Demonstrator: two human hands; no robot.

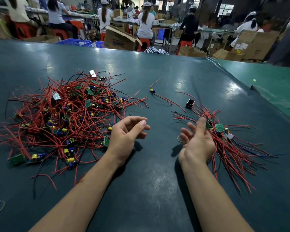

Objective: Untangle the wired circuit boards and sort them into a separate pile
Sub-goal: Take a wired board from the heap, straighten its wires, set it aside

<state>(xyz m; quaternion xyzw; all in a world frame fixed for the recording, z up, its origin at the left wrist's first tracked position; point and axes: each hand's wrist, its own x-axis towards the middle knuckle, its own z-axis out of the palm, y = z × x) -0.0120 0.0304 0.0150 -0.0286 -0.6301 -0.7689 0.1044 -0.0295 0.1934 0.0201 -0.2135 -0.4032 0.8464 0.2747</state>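
Table (157, 190): tangled pile (65, 114) left; sorted pile (228, 144) right. Left hand (125, 136) empty, loosely curled; right hand (197, 141) released, possibly touching sorted boards.

Little legible text in view

The open cardboard box (120, 41) beyond the far edge of the table carries a dark printed word on its side, but it is blurred and appears upside down, so it cannot be read. The stacked cartons (251, 46) at the right show pale labels and a small yellow sticker, all too small to make out. The small circuit boards (219, 128) on the table show no markings that can be read at this size.
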